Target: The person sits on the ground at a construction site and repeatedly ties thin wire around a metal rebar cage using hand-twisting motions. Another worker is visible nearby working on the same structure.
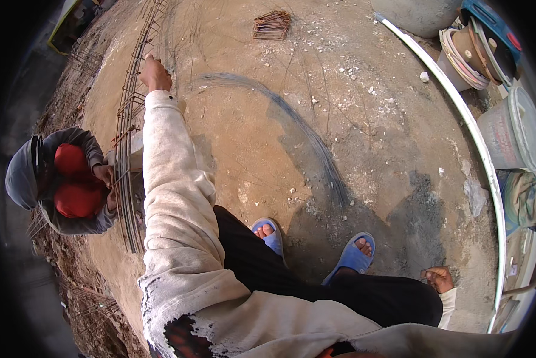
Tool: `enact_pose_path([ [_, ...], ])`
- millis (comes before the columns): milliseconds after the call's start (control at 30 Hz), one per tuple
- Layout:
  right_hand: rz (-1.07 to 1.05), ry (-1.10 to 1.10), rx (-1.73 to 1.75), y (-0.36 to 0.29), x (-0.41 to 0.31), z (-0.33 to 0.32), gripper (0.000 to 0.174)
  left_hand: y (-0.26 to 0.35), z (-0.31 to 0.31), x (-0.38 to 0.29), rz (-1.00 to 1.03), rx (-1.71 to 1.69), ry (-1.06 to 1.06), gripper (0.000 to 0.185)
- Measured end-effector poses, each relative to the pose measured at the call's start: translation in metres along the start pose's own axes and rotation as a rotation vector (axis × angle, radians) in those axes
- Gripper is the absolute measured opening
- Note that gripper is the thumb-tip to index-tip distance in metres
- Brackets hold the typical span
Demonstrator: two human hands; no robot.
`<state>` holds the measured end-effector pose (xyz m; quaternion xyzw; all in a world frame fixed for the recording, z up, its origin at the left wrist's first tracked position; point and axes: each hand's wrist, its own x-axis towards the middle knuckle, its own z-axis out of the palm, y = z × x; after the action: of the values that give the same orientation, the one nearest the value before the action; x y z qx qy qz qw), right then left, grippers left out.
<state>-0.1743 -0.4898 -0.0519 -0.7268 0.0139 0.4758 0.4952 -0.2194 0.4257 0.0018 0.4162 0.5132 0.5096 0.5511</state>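
Observation:
My left arm, in a worn cream sleeve, is stretched far forward. My left hand (155, 74) is seen from the back, fingers mostly folded, beside a long rebar cage (127, 134) with bent stirrups. Whether it touches the bars or holds anything is hidden. Low at the right, my right hand (439, 278) hangs past my knee with its fingers curled in and no object visible in it. Between my arms, a curved bundle of thin steel tie wire (295, 114) lies on the ground.
A crouching person (67, 179) in a grey cap has both hands on the cage at left. A stack of rebar stirrups (271, 25) lies ahead. Along the right runs a white plastic pipe (464, 107), with stacked buckets (462, 56) and a lidded bucket (502, 134) beyond.

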Motion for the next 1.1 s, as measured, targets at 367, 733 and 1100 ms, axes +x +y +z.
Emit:
enact_pose_path([
  [367, -0.156, 0.25, -0.048, -0.062, 0.0, 0.031, 0.023, -0.136, -0.013, -0.239, 0.615, 1.102, -1.871, 0.084],
  [733, -0.215, 0.242, -0.191, -0.115, -0.025, 0.041, 0.021, -0.185, -0.03, -0.283, -0.967, 0.047, -1.484, 0.062],
  [1100, -0.149, 0.155, -0.209, -0.074, 0.006, 0.078, 0.026, -0.077, 0.059, -0.259, -0.437, 0.008, -1.231, 0.037],
])
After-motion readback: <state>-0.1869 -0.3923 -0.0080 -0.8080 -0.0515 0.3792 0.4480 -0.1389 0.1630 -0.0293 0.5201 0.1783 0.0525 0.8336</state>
